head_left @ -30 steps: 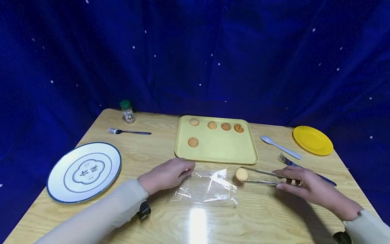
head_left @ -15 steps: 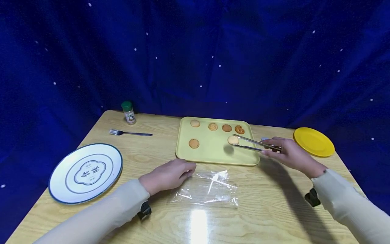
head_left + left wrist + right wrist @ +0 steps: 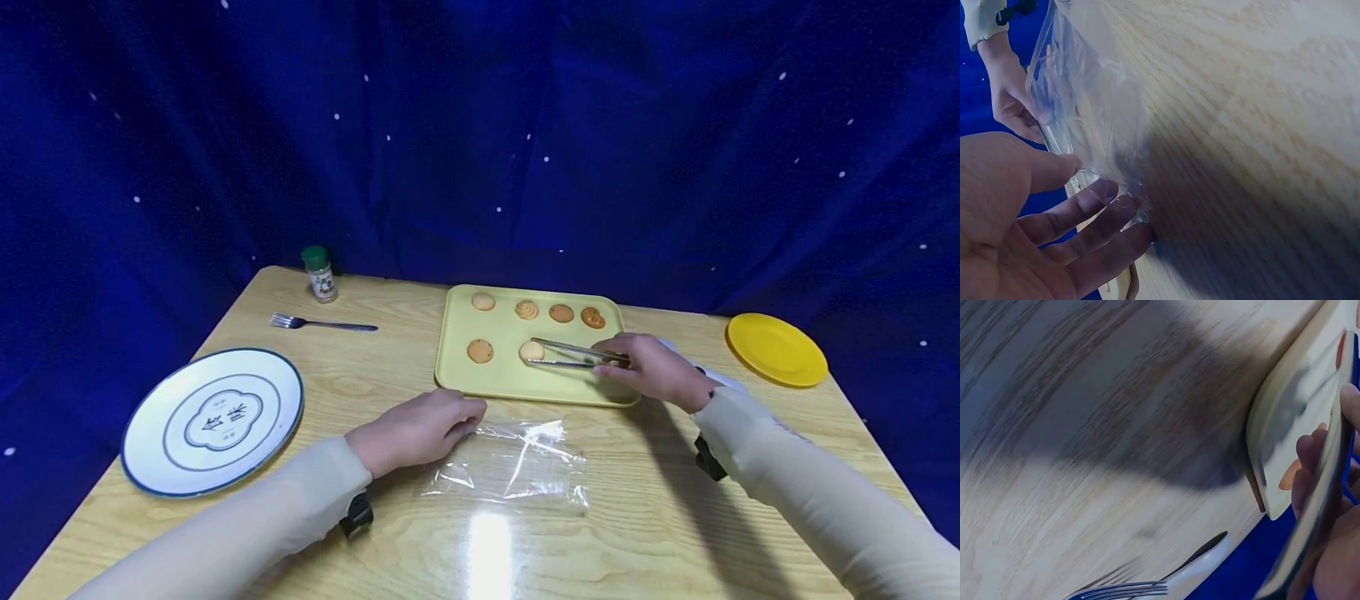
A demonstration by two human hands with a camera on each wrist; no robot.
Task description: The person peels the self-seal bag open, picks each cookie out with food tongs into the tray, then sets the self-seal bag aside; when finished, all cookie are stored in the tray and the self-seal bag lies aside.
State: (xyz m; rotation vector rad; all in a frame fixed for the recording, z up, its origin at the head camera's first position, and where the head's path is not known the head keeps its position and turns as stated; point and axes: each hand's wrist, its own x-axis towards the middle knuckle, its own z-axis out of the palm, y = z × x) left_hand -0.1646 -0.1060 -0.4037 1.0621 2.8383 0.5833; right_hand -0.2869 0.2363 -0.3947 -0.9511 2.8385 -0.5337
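Note:
My right hand grips metal food tongs over the pale yellow tray. Between the tong tips is a round pale cookie; whether it touches the tray I cannot tell. A speckled round cookie lies to its left. Several cookies line the far side, among them a swirled one and a pretzel-shaped one. My left hand rests in front of the tray and pinches the edge of a clear plastic bag between thumb and fingers.
A white plate with a blue rim stands at the left. Behind it lie a fork and a green-capped shaker. At the right are a yellow plate, a second fork and a pale spoon.
My right hand has carried the cookie in the tongs from beside the bag, up and leftward over the tray, to the right of the speckled cookie. The left hand has stayed at the bag.

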